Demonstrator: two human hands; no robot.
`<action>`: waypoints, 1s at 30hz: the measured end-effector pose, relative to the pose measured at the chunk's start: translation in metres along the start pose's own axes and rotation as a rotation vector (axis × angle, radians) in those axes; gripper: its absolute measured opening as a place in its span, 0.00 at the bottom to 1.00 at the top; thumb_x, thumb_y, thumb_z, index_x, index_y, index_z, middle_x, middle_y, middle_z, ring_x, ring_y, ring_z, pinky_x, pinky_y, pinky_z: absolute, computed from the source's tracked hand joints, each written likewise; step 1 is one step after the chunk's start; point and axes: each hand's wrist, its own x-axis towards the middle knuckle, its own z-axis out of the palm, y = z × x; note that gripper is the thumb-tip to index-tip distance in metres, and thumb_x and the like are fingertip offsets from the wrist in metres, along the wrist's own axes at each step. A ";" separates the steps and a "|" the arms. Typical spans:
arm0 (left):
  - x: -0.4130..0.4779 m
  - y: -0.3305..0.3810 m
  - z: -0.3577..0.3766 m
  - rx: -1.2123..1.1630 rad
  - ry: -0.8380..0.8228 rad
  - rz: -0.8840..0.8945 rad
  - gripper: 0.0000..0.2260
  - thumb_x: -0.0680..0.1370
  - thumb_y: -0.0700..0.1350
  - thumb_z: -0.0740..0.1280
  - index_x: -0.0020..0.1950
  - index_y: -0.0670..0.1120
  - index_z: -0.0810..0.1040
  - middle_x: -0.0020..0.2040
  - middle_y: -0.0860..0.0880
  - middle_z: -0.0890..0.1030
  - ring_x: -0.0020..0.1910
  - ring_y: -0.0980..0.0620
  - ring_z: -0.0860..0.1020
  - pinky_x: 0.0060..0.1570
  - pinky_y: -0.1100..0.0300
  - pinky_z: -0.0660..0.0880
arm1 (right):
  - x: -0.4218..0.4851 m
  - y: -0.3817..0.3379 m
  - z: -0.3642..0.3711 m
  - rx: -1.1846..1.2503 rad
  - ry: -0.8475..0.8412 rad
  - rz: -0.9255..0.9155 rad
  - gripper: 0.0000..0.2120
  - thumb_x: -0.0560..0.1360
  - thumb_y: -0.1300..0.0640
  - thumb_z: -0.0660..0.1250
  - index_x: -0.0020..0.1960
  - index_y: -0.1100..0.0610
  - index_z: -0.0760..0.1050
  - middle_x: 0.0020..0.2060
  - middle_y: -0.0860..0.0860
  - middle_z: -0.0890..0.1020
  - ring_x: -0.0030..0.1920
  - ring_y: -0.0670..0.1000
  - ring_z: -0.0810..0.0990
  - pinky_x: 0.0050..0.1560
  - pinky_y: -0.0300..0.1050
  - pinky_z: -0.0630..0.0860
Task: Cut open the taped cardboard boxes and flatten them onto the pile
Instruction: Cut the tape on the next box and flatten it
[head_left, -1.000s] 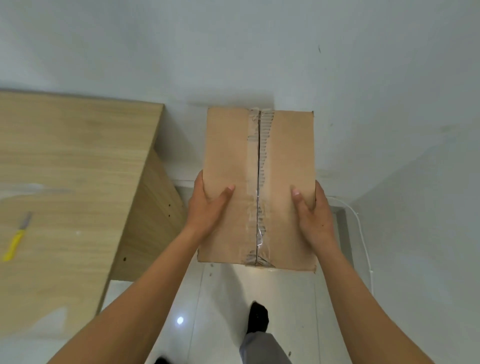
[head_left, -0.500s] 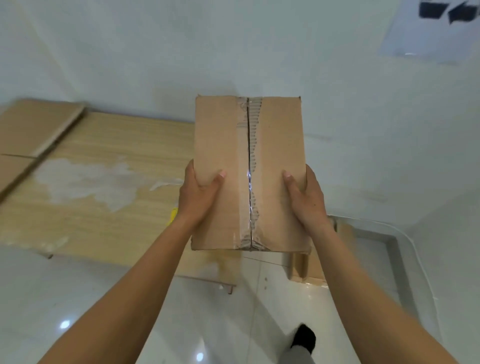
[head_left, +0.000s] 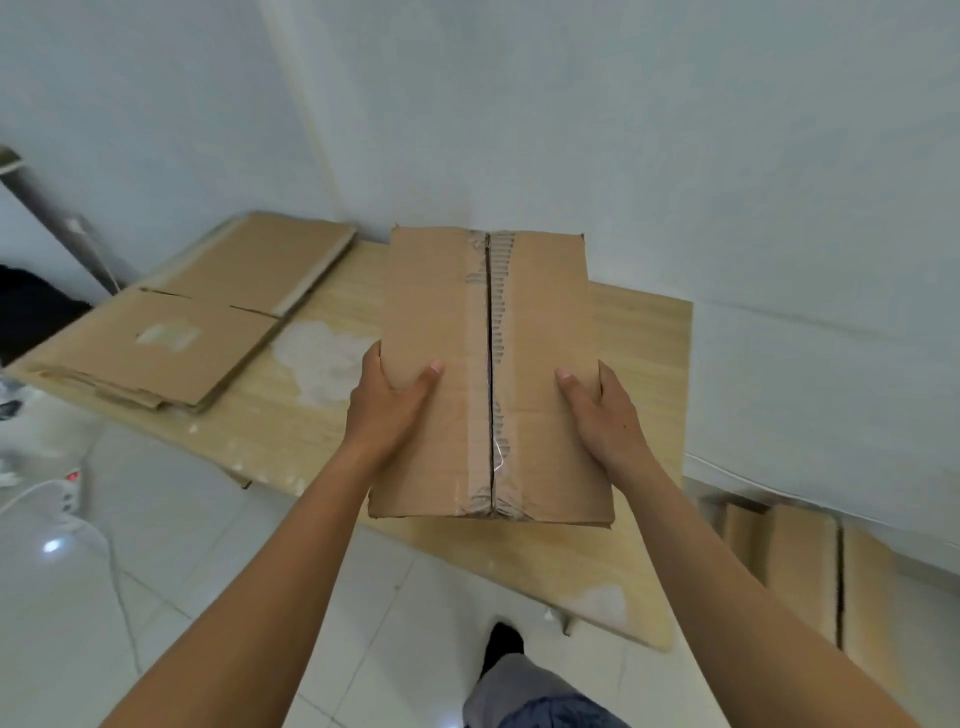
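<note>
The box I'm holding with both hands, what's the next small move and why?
Probably set the box down on the table. Both the left hand and right hand are gripping it, its seam looks taped, and neither hand is free to cut.

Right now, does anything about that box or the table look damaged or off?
The box held by both hands has torn paper along its taped seam, exposing ridged corrugation. The table has a whitish scuffed patch beside the flattened pile.
</note>
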 end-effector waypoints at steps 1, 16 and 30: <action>0.011 -0.004 -0.004 0.016 -0.007 -0.005 0.30 0.74 0.59 0.69 0.71 0.53 0.63 0.58 0.56 0.74 0.55 0.52 0.75 0.54 0.55 0.73 | 0.007 0.000 0.010 0.000 -0.004 0.013 0.20 0.76 0.41 0.62 0.65 0.48 0.70 0.60 0.49 0.77 0.59 0.51 0.75 0.62 0.53 0.72; 0.167 -0.039 0.021 0.228 -0.309 -0.109 0.32 0.75 0.61 0.66 0.75 0.51 0.60 0.68 0.50 0.73 0.62 0.47 0.75 0.58 0.53 0.73 | 0.093 0.028 0.088 -0.049 0.093 0.291 0.21 0.77 0.44 0.60 0.67 0.51 0.68 0.60 0.52 0.76 0.60 0.54 0.74 0.59 0.50 0.71; 0.211 -0.067 0.025 0.111 -0.467 -0.126 0.31 0.77 0.62 0.62 0.75 0.50 0.59 0.68 0.48 0.72 0.62 0.44 0.74 0.61 0.47 0.73 | 0.092 -0.001 0.106 -0.067 0.191 0.366 0.38 0.65 0.30 0.61 0.71 0.46 0.64 0.62 0.49 0.74 0.58 0.52 0.77 0.59 0.55 0.76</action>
